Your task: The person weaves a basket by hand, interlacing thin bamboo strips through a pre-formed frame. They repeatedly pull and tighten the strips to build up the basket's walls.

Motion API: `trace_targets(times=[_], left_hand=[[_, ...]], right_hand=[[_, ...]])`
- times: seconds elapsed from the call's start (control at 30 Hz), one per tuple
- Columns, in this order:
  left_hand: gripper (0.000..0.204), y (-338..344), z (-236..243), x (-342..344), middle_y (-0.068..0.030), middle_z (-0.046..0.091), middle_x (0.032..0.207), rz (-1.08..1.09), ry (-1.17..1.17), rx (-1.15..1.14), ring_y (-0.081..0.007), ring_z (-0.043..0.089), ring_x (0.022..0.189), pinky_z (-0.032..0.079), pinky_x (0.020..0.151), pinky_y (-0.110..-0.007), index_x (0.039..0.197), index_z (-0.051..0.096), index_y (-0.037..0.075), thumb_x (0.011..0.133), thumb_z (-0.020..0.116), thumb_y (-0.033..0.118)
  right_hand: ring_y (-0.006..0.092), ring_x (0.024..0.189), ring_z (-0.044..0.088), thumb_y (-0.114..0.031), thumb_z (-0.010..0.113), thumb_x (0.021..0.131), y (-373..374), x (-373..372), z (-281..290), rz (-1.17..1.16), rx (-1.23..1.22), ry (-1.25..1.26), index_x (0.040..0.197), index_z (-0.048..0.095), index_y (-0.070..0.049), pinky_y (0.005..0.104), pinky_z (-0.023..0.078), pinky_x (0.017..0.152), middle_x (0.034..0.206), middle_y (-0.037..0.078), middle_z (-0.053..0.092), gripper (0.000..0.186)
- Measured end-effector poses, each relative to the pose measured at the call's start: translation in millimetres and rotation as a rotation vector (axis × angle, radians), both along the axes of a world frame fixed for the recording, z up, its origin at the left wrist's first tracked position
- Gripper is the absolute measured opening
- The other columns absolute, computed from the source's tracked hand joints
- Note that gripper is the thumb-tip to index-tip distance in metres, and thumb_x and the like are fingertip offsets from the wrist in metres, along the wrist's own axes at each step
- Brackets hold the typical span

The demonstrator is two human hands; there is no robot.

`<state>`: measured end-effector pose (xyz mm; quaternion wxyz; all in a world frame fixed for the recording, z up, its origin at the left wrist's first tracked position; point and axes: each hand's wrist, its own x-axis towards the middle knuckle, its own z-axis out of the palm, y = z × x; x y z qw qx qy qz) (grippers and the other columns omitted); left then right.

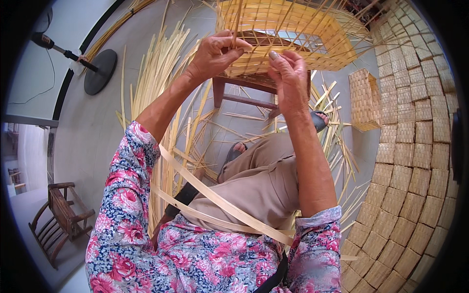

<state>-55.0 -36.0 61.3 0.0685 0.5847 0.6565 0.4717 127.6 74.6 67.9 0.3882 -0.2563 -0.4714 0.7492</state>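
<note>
An open-weave yellow bamboo basket, with long loose stakes rising from it, rests on a dark wooden stool in front of me. My left hand is at the basket's near left side, its fingers closed on a thin bamboo strip beside an upright stake. My right hand is at the near side of the weave, thumb and fingers pinched on the same edge; the exact piece between them is partly hidden. Pale split strips lie across my lap.
Bundles of loose bamboo strips lie over the floor around the stool. A small woven basket stands at the right, near stacked woven baskets. A black round-based stand and a wooden chair are at the left.
</note>
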Motion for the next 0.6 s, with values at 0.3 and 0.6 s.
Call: trace_targets(times=[0.3,0.6], left_hand=[[0.015,5.1,-8.7,-9.0,-0.0012,0.067,0.099,-0.097,-0.093,0.083,-0.0095,0.062,0.091,0.050,0.078,-0.025,0.108,0.079,0.010,0.095,0.071,0.014],[0.016,8.4,-9.8,-8.7,0.0005,0.067,0.099,-0.060,-0.094,0.041,-0.0089,0.062,0.090,0.050,0.078,-0.025,0.108,0.079,0.009,0.097,0.070,0.015]], right_hand=[[0.0055,0.073,0.050,-0.028,0.080,0.089,44.5,-11.7,8.5,-0.142,0.364,-0.146,0.105,0.064,-0.003,0.0229,0.043,0.064,0.085,-0.001,0.058,0.033],[0.0258,0.095,0.054,-0.017,0.052,0.102,39.2,-2.6,7.5,-0.228,-0.562,0.236,0.111,0.054,0.001,0.0477,0.048,0.103,0.100,0.013,0.052,0.020]])
